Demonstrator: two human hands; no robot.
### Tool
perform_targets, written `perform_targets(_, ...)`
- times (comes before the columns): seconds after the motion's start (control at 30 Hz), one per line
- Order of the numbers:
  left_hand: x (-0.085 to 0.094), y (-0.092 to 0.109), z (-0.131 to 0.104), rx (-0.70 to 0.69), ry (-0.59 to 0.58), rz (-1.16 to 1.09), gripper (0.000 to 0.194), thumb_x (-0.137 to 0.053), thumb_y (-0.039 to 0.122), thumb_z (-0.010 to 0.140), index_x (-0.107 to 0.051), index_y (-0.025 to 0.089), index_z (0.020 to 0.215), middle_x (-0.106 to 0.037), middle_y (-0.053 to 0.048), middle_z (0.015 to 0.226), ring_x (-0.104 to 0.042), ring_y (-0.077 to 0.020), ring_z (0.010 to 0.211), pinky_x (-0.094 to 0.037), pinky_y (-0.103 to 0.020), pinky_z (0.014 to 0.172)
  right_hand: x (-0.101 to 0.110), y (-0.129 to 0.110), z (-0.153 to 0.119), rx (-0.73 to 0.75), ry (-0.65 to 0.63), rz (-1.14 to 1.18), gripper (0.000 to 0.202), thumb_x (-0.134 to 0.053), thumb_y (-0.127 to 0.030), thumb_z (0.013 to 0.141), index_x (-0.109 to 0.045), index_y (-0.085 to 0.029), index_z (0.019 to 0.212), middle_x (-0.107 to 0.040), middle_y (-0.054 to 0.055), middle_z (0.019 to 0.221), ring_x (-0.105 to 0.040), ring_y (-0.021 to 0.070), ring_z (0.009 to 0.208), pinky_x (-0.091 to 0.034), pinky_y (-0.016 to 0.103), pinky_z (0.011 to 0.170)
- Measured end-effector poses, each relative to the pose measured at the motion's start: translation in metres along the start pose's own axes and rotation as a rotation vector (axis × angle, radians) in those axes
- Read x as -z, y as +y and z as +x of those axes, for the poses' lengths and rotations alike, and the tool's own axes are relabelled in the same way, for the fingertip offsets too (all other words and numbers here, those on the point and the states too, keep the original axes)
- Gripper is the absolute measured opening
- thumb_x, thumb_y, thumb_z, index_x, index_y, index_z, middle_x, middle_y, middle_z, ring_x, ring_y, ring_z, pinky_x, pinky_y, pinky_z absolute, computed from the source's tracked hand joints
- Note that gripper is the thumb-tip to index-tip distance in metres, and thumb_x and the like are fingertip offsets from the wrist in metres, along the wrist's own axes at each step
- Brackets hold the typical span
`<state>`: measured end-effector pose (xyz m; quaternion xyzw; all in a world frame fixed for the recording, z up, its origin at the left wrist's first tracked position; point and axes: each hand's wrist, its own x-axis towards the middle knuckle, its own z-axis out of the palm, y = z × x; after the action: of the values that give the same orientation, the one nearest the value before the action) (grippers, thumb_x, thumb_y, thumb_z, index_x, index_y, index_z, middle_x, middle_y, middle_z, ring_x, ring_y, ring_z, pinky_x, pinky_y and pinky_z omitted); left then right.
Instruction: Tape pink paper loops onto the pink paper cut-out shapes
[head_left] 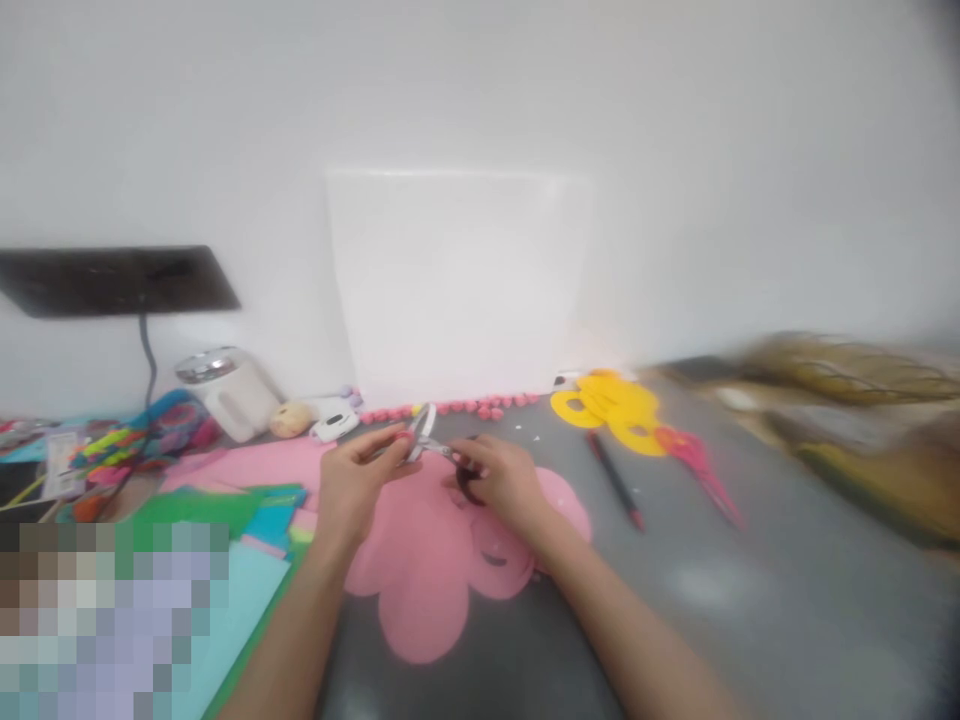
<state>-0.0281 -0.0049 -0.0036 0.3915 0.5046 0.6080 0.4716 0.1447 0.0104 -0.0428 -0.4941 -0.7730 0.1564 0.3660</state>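
Observation:
My left hand (358,478) pinches a small pink and white piece (422,430) with a looped white strip; its exact shape is blurred. Fingers of my right hand (499,485) are wrapped in the dark handles of a pair of scissors (469,484). The metal blades point left and meet the white strip. Beneath both hands, a large pink flower-shaped sheet (424,610) lies on the grey table (750,620).
Yellow cutouts (637,405), pink scissors (697,465) and a dark pencil (616,482) lie right. Pink balls (491,408) line the wall below a white sheet (457,280). Coloured sheets (247,600) and a white container (236,395) are left.

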Motion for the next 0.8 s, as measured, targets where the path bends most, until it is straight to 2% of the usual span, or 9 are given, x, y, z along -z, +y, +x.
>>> perform_targets(0.27,0.0007,0.0008,-0.0008,-0.010,0.001,0.035,0.033,-0.078,0.026,0.059,-0.072,0.009,0.087,-0.072,-0.007,0.080,-0.067,-0.0211,0.071,-0.061,-0.040,0.072,0.0018,-0.0013,0.0003,-0.023,-0.012,0.009,0.031,-0.068,-0.013,0.066,-0.069,-0.026,0.094,-0.066,0.001,0.075,-0.058,0.0153,0.064,-0.039,0.023,0.058)
perform_targets(0.5,-0.0006,0.0008,-0.0007,-0.001,0.014,0.052,0.034,-0.078,0.026,0.058,-0.072,0.009,0.086,-0.072,-0.007,0.083,-0.068,-0.0219,0.071,-0.061,-0.040,0.071,0.0035,-0.0015,0.0009,-0.017,-0.013,0.021,0.021,-0.065,-0.020,0.069,-0.070,-0.024,0.089,-0.065,0.001,0.069,-0.056,0.0143,0.060,-0.037,0.022,0.056)
perform_targets(0.8,0.0000,0.0006,-0.0002,0.004,0.004,0.040,0.035,-0.079,0.026,0.059,-0.071,0.008,0.088,-0.072,-0.007,0.082,-0.068,-0.0211,0.070,-0.061,-0.039,0.070,0.0073,-0.0052,0.0016,-0.023,-0.030,-0.036,0.024,-0.066,-0.017,0.067,-0.070,-0.024,0.090,-0.067,0.001,0.071,-0.058,0.0148,0.062,-0.036,0.022,0.057)
